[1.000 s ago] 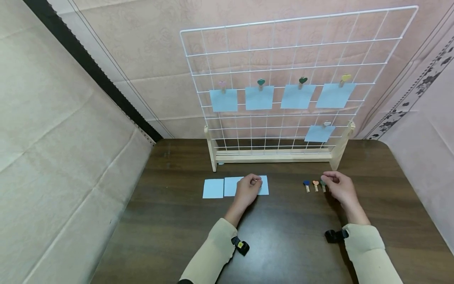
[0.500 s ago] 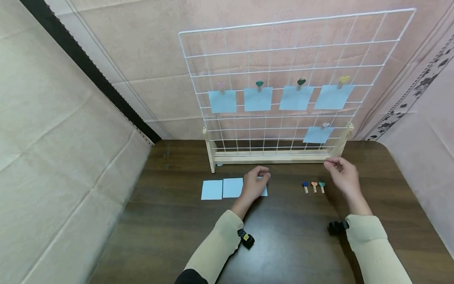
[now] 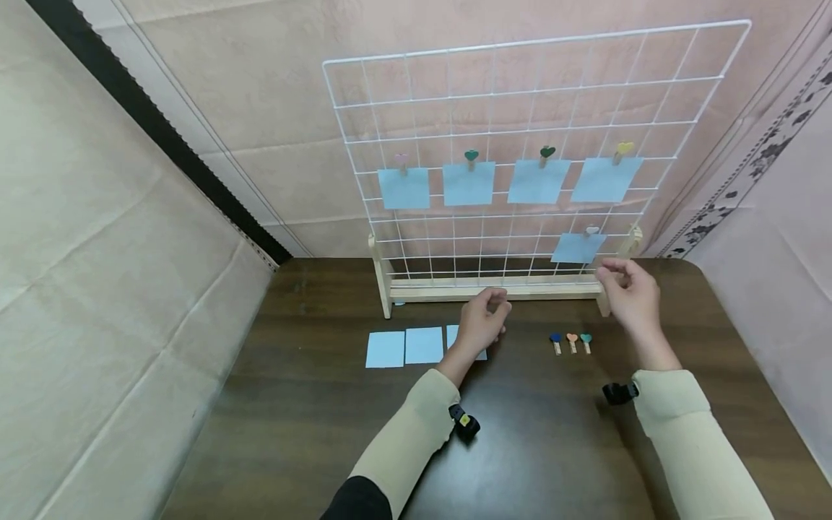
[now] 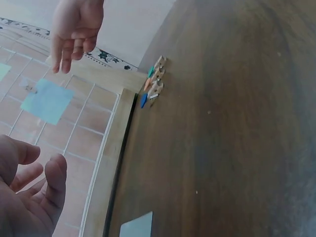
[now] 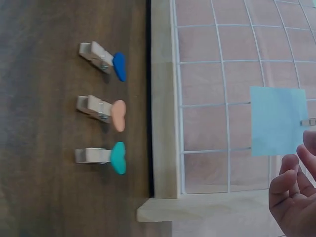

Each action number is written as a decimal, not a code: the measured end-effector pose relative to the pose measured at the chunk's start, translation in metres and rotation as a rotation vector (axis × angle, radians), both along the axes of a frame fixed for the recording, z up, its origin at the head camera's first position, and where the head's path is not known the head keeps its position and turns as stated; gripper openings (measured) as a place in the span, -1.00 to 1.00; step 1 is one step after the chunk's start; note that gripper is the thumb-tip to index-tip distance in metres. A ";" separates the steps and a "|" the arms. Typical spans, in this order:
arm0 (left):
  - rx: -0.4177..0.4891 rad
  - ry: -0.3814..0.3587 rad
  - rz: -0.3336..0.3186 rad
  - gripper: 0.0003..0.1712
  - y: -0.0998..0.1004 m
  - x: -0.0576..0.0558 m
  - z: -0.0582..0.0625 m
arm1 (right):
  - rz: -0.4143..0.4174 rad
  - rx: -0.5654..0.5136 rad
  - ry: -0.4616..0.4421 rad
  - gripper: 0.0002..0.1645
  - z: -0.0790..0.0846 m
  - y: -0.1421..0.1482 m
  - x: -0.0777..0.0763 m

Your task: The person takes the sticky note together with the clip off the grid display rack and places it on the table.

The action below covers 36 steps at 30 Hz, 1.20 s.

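My left hand [image 3: 481, 321] hovers near the rack's base, above the table, with loosely bent fingers and a gap between thumb and fingertips in the left wrist view; nothing is in it. Beside the rack's right foot, my right hand [image 3: 635, 300] is raised with relaxed fingers and no object visible in it. Closest to it hangs a blue paper square [image 3: 575, 249] with a white clip [image 3: 591, 230], apart from the fingers in the left wrist view. Three wooden clothespins with hearts lie on the table: blue [image 5: 119, 66], orange [image 5: 118, 115] and green [image 5: 118, 158].
A white wire grid rack [image 3: 536, 45] stands on a pale wooden base [image 3: 455, 292]. Several blue squares hang in a row on it, including one [image 3: 404, 189] at the left. Three more squares lie on the table, one [image 3: 385, 349] leftmost; my left arm partly covers another [image 3: 452, 335].
My right hand has moved away from the clothespins, up toward the rack's right foot. The left hand has shifted forward and right from above the paper squares.
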State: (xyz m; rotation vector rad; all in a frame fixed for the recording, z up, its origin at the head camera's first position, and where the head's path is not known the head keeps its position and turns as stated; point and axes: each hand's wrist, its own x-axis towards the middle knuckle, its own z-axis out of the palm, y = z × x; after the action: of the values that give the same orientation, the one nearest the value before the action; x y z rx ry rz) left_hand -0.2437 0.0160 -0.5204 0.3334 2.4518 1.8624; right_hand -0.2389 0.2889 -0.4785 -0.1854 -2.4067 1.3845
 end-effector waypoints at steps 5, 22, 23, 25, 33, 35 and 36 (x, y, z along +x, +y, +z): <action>-0.021 0.007 -0.006 -0.66 0.006 -0.001 0.001 | 0.007 0.008 0.039 -0.49 0.011 -0.001 -0.005; -0.025 0.036 -0.099 -0.56 0.030 -0.015 0.025 | -0.023 0.061 0.147 -0.53 0.041 -0.006 -0.018; -0.027 0.040 -0.104 -0.55 0.031 -0.016 0.026 | -0.018 0.060 0.152 -0.53 0.041 -0.006 -0.019; -0.023 0.033 -0.116 -0.53 0.035 -0.017 0.029 | -0.010 0.064 0.158 -0.52 0.042 -0.007 -0.020; -0.041 0.038 -0.165 -0.46 0.046 -0.022 0.042 | 0.012 0.052 0.170 -0.52 0.049 -0.010 -0.028; -0.056 0.058 -0.181 -0.45 0.047 -0.025 0.044 | 0.015 0.051 0.159 -0.50 0.050 -0.011 -0.029; -0.066 0.066 -0.189 -0.44 0.047 -0.026 0.045 | 0.019 0.050 0.154 -0.49 0.051 -0.011 -0.030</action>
State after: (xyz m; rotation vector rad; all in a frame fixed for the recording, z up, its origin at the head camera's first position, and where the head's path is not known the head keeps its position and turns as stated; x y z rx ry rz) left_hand -0.2697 0.0631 -0.4751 0.6088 2.4194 1.7176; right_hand -0.2685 0.2778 -0.4278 -0.0420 -2.3181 1.2955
